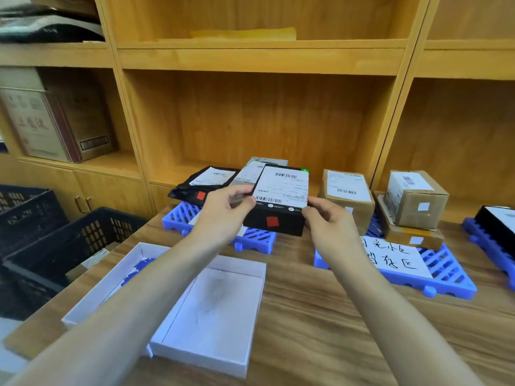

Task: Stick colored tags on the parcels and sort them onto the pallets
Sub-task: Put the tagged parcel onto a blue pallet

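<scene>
A black box parcel (278, 215) with a white shipping label on top and a red tag on its front face hangs just above the left blue pallet (250, 238). My left hand (223, 213) grips its left edge and my right hand (331, 221) grips its right edge. Behind it on the same pallet lie a black bag parcel (203, 185) with a red tag and a grey parcel (250, 171). The middle blue pallet (446, 277) carries brown cardboard parcels (348, 196) with white tags and a handwritten paper sign (393, 257).
A shallow white box lid (195, 310) lies on the wooden table in front of me. Dark plastic crates (69, 240) stand at the left. A third blue pallet (490, 235) with a black parcel sits at the right edge. Wooden shelves (259, 59) rise behind.
</scene>
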`<state>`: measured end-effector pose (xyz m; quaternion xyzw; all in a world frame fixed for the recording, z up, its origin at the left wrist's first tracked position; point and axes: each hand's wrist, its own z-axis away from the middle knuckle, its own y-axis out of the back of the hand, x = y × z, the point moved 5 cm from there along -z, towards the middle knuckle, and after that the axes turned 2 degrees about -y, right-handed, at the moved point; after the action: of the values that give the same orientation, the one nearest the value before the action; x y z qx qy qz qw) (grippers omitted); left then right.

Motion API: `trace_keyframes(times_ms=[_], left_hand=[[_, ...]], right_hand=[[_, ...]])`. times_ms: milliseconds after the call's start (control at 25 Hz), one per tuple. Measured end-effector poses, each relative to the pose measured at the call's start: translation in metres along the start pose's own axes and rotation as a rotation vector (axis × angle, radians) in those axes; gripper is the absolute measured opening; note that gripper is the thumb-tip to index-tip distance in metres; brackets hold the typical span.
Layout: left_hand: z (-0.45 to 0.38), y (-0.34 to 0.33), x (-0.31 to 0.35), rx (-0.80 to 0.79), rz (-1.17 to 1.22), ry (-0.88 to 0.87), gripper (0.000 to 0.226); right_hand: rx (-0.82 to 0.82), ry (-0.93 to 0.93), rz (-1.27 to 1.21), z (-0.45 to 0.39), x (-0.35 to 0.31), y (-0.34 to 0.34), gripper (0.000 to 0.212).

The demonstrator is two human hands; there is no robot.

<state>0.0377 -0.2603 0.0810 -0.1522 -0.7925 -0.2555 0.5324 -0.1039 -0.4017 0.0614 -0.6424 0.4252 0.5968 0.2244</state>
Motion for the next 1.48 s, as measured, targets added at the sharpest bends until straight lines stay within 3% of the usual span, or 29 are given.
trace_keyframes(times_ms=[160,640,1280,1480], left_hand=[[-0.052,0.003,-0.013,0.000,-0.027,0.001,0.026],[-0.164,0.008,-0.056,0.071,-0.030,0.028,0.029],[-0.166,0.003,-0.073,0.040,-0.082,-0.003,0.031],[-0.158,0.013,-0.056,0.134,-0.131,-0.139,0.024]], right_hand=[[0.019,0.049,-0.021,-0.044,-0.001,-0.023,0.031],[-0.020,0.154,0.196,-0.145,-0.013,-0.077,0.025],[-0.063,0.113,0.218,-0.151,0.007,-0.084,0.031],[-0.016,0.153,0.240,-0.136,-0.011,-0.059,0.030]])
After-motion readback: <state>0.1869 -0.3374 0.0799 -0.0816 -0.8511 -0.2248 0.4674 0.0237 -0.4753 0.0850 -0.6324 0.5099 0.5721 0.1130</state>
